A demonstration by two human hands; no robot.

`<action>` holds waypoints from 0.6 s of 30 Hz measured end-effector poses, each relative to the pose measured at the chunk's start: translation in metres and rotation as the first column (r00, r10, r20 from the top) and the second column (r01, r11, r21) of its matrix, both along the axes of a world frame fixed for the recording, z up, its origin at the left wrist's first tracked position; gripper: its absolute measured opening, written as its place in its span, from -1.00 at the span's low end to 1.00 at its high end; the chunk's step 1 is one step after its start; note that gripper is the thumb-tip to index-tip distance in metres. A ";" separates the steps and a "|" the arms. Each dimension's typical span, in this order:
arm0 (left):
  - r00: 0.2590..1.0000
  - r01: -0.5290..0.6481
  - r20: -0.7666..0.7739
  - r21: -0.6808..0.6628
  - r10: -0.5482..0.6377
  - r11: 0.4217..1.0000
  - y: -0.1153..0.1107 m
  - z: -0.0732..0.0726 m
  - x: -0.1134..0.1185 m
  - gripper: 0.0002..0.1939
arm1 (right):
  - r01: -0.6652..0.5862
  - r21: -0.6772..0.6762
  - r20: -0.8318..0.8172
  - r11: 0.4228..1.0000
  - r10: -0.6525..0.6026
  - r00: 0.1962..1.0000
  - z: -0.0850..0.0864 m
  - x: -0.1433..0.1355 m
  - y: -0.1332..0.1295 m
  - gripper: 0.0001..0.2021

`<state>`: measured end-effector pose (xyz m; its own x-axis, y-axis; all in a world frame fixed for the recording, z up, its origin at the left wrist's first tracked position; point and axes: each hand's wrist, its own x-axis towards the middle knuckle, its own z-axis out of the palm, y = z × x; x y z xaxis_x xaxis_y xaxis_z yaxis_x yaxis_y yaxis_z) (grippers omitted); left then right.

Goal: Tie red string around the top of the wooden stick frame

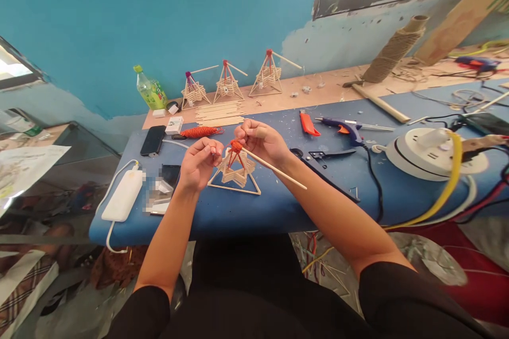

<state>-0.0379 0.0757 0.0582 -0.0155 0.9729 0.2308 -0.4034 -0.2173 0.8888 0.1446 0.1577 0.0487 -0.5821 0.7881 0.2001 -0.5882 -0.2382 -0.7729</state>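
Observation:
A small pyramid of wooden sticks [237, 169] stands on the blue table near its front edge, with orange string wound round its top and one long stick slanting out to the lower right. My left hand [201, 161] is at the left of the orange top, its fingers pinched together; what is between them is too small to make out. Just right of and above the top, my right hand [262, 140] is also closed in a pinch, and its fingertips hide whatever they grip.
Behind are three similar stick pyramids [226, 85], a pile of sticks [218, 114] and a bottle [151, 90]. At left lie a phone [153, 141] and power bank [122, 196]; at right, scissors [332, 154], a glue gun [342, 127] and a white power socket [421, 152].

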 end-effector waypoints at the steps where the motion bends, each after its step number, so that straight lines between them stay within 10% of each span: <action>1: 1.000 0.006 -0.001 0.006 -0.006 1.000 0.000 -0.001 -0.001 -0.51 | 0.000 0.004 0.000 1.000 0.000 1.000 0.000 0.000 0.000 -0.73; 18: 0.999 -0.036 0.040 -0.010 0.036 0.999 -0.020 -0.013 -0.018 -0.54 | 0.029 0.052 0.042 0.998 -0.031 0.999 0.008 0.001 -0.009 -0.74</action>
